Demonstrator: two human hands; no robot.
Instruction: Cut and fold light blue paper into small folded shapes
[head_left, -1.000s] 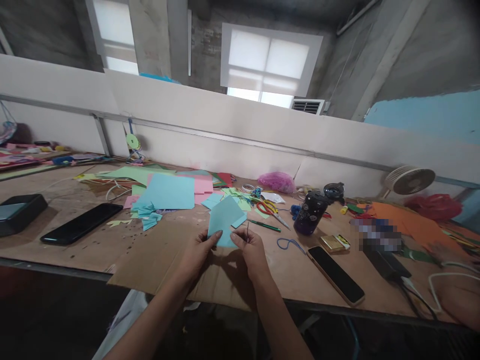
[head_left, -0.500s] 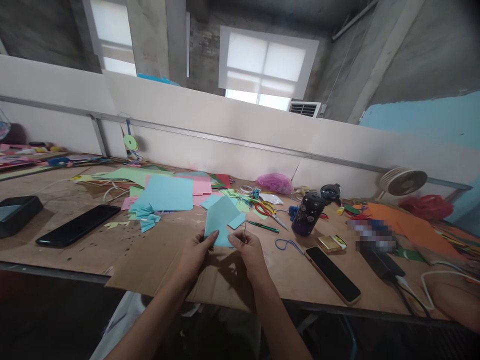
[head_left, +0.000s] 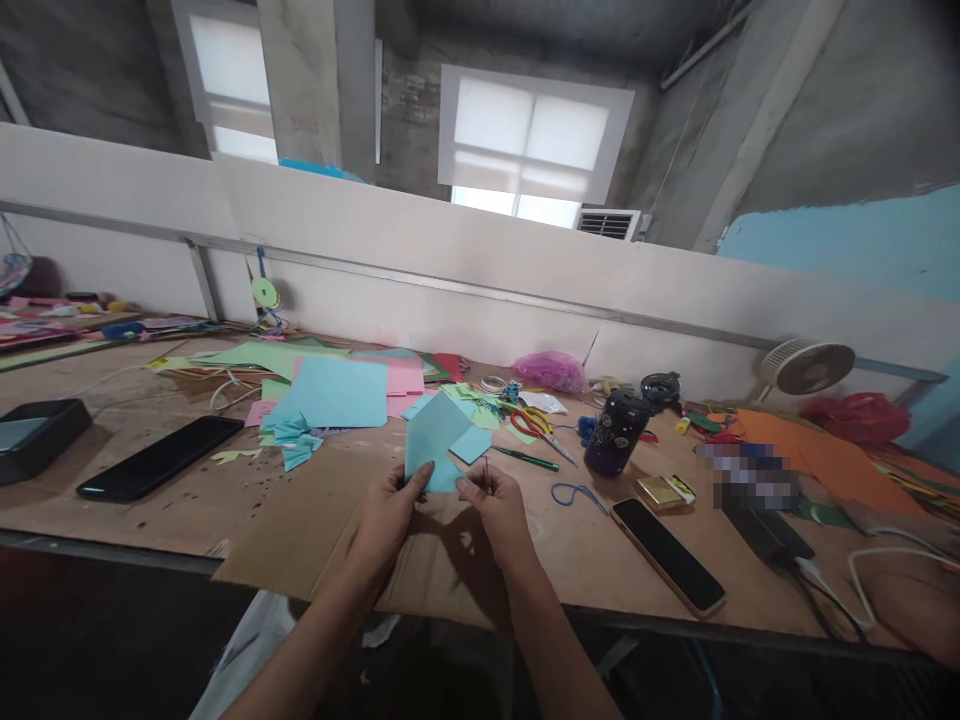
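My left hand (head_left: 390,510) is closed on a folded sheet of light blue paper (head_left: 436,440), its thumb lying over the lower left part. At the sheet's lower right corner, the thumb and forefinger of my right hand (head_left: 491,505) pinch the paper. A thin dark tool sticks up between the fingers of my right hand, too small to name. Another small light blue paper piece (head_left: 472,445) lies just behind. Beneath both hands is a flat piece of brown cardboard (head_left: 300,530) at the table's front edge.
Right of my hands lie a green pen-like tool (head_left: 529,460), scissors (head_left: 551,432), a blue cord loop (head_left: 577,494), a dark tumbler (head_left: 616,435) and a phone (head_left: 667,555). Leftward are another phone (head_left: 161,458), blue scraps (head_left: 292,438) and stacked coloured paper (head_left: 341,390). A person's arm (head_left: 911,590) rests far right.
The held blue paper has turned slightly and shifted a little left with my left hand. My right hand keeps its pinch at the corner. The view has tilted slightly.
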